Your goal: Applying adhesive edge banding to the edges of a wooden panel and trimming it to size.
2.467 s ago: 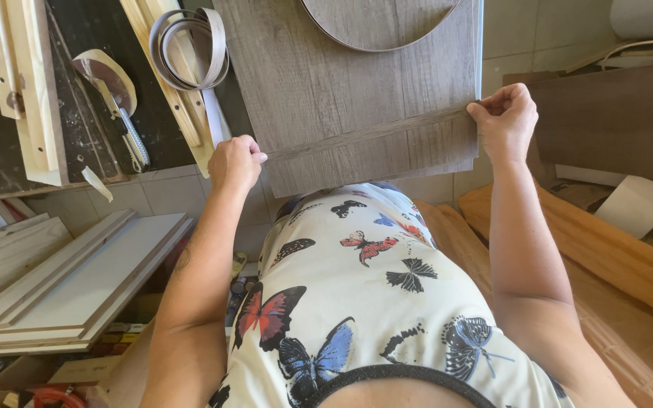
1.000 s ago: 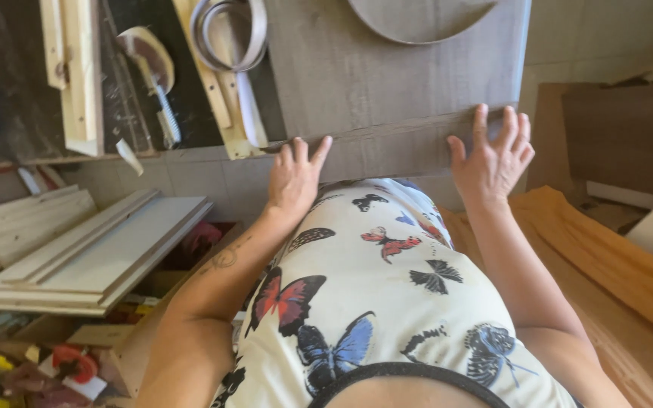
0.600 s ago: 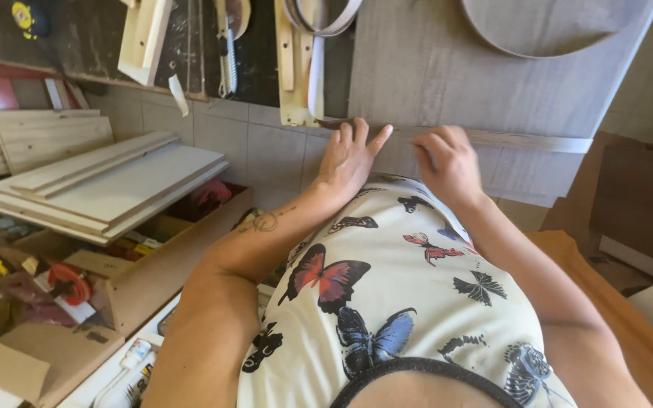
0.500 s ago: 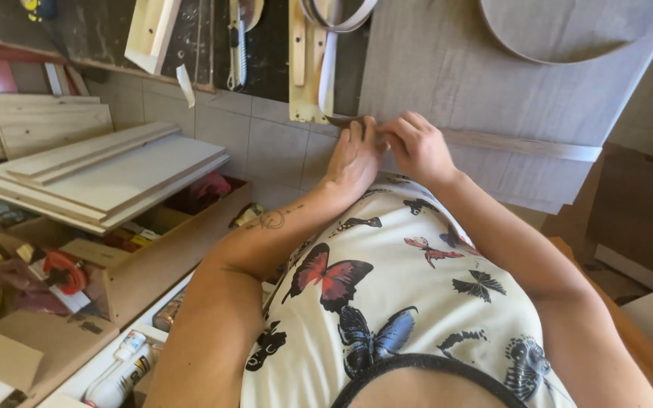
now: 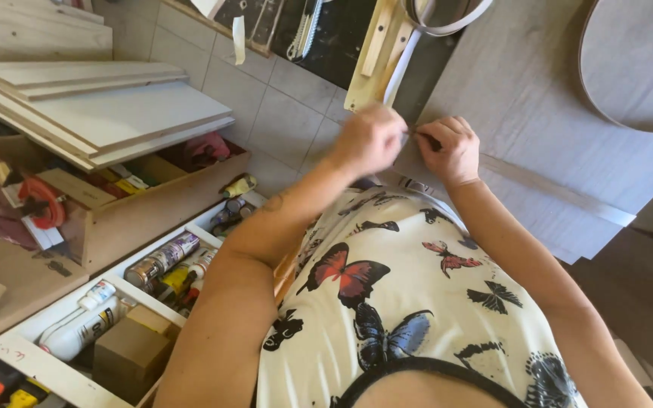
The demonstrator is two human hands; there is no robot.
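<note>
Hands: two, both the person's own; left hand and right hand sit close together at the near left corner of the grey board.
Left hand grip: fingers curled in tight at the board's corner, blurred; whether they pinch anything cannot be told.
Right hand grip: fingers bent narrow, tips pressed at the start of the edge strip; it seems to pinch the strip's end, though the contact is small and partly hidden.
Edge strip: one, a pale band running along the board's near edge, going rightward from the right hand's fingertips to the board's far right corner.
Change: earlier the hands lay flat and well apart on the board's near edge; since then they have closed in to the left corner and curled, and the view has swung left to show the shelves.
Near left: one white compartment tray with two white bottles, several cans, one cardboard box.
Middle left: one wooden crate, a stack of pale panels resting over it.
Far: one round grey disc on the board; one wooden slat frame beside it; a tiled wall beyond.
</note>
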